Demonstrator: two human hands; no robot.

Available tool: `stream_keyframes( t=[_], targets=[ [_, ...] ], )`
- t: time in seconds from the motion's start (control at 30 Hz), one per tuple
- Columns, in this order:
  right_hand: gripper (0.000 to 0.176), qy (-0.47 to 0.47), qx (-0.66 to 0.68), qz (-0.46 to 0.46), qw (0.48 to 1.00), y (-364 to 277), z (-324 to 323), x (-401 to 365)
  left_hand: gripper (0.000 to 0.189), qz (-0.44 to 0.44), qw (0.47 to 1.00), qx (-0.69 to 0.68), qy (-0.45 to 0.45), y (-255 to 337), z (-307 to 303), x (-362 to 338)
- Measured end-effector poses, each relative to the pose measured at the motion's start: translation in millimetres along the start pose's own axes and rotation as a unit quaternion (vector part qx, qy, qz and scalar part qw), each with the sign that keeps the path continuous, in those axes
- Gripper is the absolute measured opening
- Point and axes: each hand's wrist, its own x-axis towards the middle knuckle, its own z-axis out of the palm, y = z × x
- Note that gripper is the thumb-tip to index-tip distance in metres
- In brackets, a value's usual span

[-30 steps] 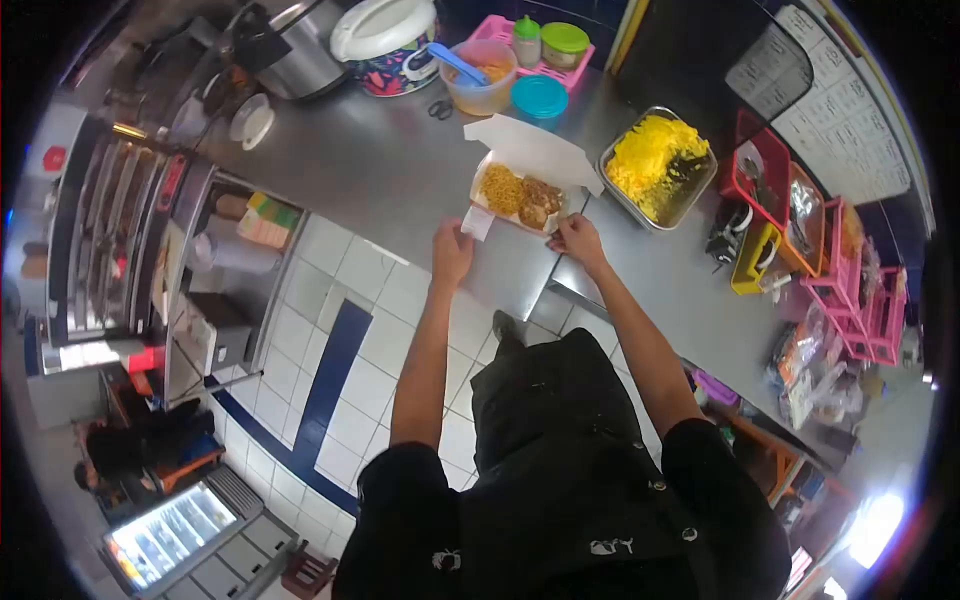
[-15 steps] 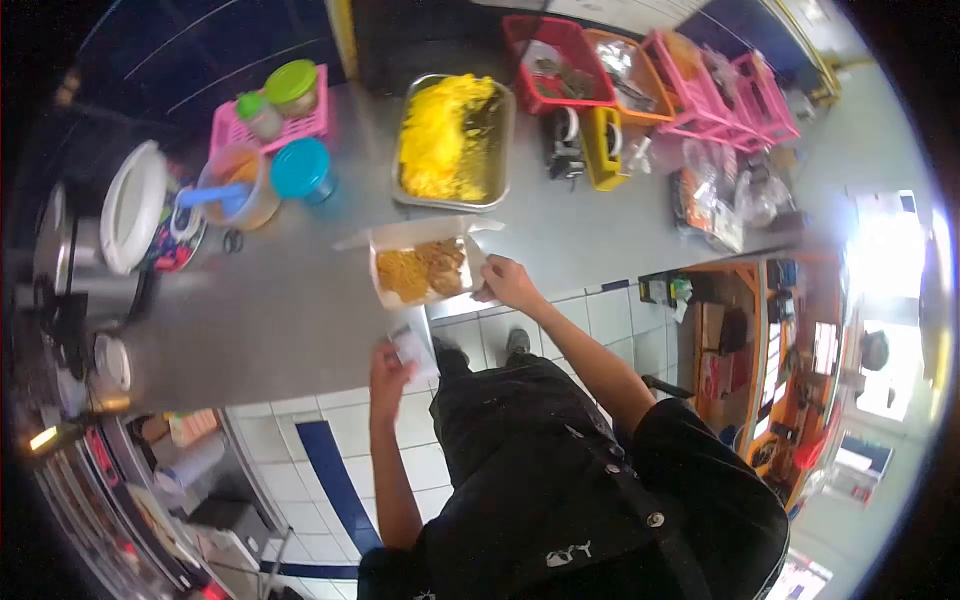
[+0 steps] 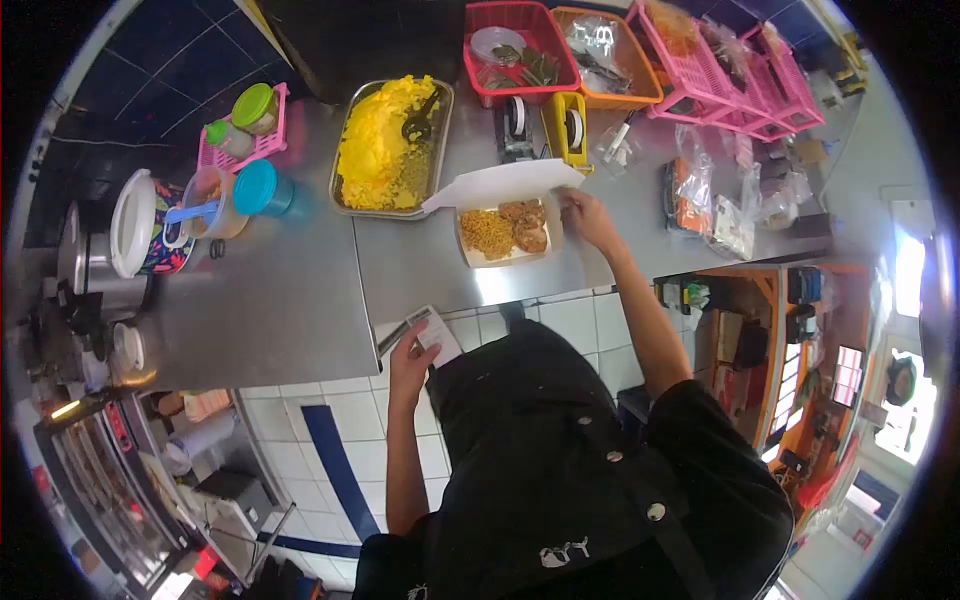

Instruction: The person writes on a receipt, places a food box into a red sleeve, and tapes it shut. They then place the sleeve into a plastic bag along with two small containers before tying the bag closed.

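An open white food box (image 3: 548, 256) rests on the metal counter, its lid raised at the back. Inside lie noodles (image 3: 486, 234) on the left and browned pieces of food (image 3: 528, 226) on the right. My right hand (image 3: 588, 217) is closed on the box's upper right edge, at the lid. Lower left of the box, at the counter's front edge, my left hand (image 3: 409, 362) holds a small white printed card (image 3: 433, 335). Behind the box is a metal tray (image 3: 437, 172) of yellow food (image 3: 378, 150) with a dark spoon (image 3: 420, 122) in it.
Tape dispensers (image 3: 567, 135) stand behind the box, with a red basket (image 3: 522, 95) and an orange basket (image 3: 612, 100) beyond. Pink baskets (image 3: 690, 95) and plastic-wrapped packs (image 3: 733, 228) are at right. A blue-lidded jar (image 3: 262, 188) and a patterned pot (image 3: 160, 222) stand left.
The food box, with my right hand at it, now sits farther right along the counter, beyond the seam. The lid stands up more. My left hand still holds the card. The whole view has shifted.
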Motion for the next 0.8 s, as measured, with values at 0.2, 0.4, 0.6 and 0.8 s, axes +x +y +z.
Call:
stream_keyframes(
  t=[0.2, 0.4, 0.6, 0.8],
  targets=[
    [0.034, -0.088, -0.105, -0.125, 0.983, 21, 24, 35, 0.07, 0.052, 0.998, -0.018, 0.016, 36, 79, -16],
    [0.035, -0.127, -0.136, -0.128, 0.974, 28, 16, 36, 0.085, 0.104, 0.99, -0.098, -0.003, 94, 122, -41],
    [0.032, -0.205, -0.139, -0.16, 0.956, 39, -20, -10, 0.092, 0.143, 0.984, -0.092, -0.049, 139, 144, -52],
    [0.027, -0.189, -0.186, -0.229, 0.937, 77, -72, -70, 0.097, 0.168, 0.977, -0.068, -0.109, 167, 164, -45]
  ],
)
